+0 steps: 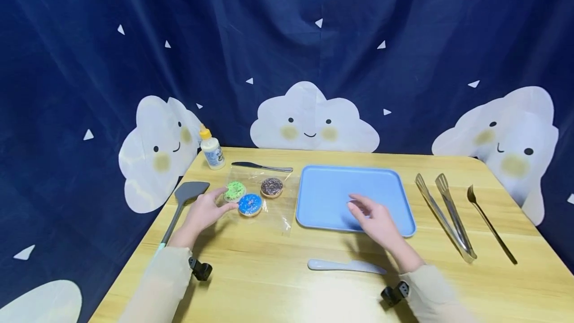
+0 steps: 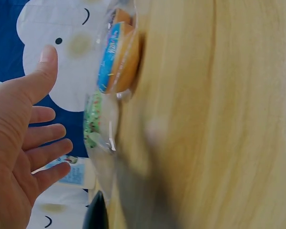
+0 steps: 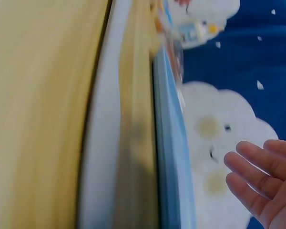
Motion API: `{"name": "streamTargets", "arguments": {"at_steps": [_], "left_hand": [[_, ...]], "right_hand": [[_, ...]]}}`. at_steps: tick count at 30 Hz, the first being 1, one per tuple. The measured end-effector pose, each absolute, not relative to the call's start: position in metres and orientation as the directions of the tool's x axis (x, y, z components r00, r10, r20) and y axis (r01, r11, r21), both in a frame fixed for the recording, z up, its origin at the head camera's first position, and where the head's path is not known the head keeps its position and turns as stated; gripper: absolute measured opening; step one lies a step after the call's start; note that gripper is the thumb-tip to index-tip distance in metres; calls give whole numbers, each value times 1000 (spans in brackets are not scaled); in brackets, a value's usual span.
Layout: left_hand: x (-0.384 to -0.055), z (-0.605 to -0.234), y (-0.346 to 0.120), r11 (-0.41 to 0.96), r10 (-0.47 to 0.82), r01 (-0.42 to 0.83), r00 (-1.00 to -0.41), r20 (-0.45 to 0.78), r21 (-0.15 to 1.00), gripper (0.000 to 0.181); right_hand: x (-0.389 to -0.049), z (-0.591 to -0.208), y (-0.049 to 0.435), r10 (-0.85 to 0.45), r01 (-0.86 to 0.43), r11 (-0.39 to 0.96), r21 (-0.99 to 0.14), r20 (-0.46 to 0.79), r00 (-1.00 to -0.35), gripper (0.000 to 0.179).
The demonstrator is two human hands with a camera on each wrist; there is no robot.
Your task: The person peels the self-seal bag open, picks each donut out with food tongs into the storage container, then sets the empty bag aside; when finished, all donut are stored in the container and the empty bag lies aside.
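My left hand hovers at the left end of a clear plastic bag, fingers spread and holding nothing. Around or in the bag are three toy donuts: one with green icing, one with blue icing and one with dark brown icing. In the left wrist view the blue donut lies behind clear film, apart from the fingers. Over the front right part of a light blue tray is my right hand, its fingers loosely bent with nothing in them.
A grey spatula lies left of my left hand, with a glue bottle behind it. Behind the donuts lies a dark table knife. A pale spreader knife is in front of the tray; tongs and a fork lie right.
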State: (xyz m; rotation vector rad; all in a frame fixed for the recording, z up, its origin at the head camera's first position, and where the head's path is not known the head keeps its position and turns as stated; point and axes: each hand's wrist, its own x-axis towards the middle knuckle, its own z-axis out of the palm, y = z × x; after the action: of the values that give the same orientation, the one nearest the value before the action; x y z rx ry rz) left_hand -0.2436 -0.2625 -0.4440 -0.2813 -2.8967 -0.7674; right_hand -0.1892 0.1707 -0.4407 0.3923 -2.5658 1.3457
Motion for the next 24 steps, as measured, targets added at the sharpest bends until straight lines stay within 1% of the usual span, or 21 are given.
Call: {"name": "streamTargets", "arguments": {"at_steps": [3,5,10,13,18,24], "left_hand": [[-244,-451,-262,849,129,200,-976,176,489,70],[-245,-455,-262,851,142,212,-974,178,481,71],[-247,-465,-261,849,245,283,-959,143,445,80],[-246,-470,-260,847,279,307,-952,129,434,83],[-245,-477,-259,845,261,284,-959,115,452,82],[-244,-480,-259,830,254,268,-962,97,489,88]], "right_hand": [[-193,-447,145,-160,-327,500,-802,286,-945,41],[-195,-450,128,-189,-336,476,-813,279,-942,40],[-199,-460,96,-231,-350,443,-826,272,-934,36],[-199,-464,79,-251,-341,442,-830,251,-935,34],[-198,-473,54,-282,-331,436,-837,222,-933,32],[-195,-483,33,-245,-327,464,-823,236,-940,28]]}}
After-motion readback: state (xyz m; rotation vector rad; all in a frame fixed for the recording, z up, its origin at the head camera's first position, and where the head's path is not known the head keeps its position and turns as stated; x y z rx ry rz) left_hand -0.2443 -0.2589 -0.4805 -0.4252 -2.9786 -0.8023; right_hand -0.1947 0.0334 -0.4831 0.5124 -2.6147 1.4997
